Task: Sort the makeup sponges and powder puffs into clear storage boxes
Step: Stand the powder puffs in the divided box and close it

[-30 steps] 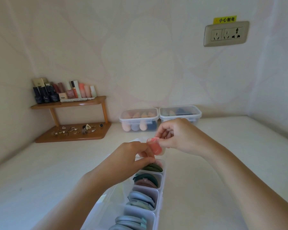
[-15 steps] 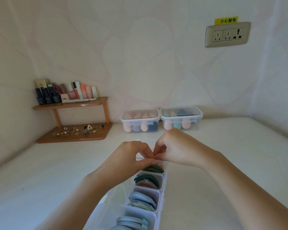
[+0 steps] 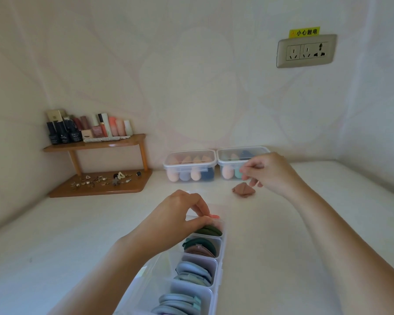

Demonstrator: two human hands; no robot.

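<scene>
A long clear divided box (image 3: 218,264) runs from the bottom edge toward the middle, its compartments holding green, mauve and grey-blue powder puffs (image 3: 198,272). My left hand (image 3: 180,214) is at the far compartment and pinches a pink puff (image 3: 214,216) at its rim. My right hand (image 3: 267,171) hovers above the table with loosely curled fingers and holds nothing. A brown puff (image 3: 243,189) lies on the table just below it. Two lidded clear boxes (image 3: 189,155) (image 3: 241,150) with egg-shaped sponges stand at the back wall.
A wooden two-level shelf (image 3: 96,144) stands at the back left, with cosmetic bottles on top and small jewellery below. A wall socket (image 3: 306,52) sits high on the right. The white tabletop (image 3: 55,246) extends left and right of the divided box.
My right hand let go of the pink puff and moved up and right, away from the divided box. My left hand stays at the far compartment with the pink puff. The brown puff has come into sight.
</scene>
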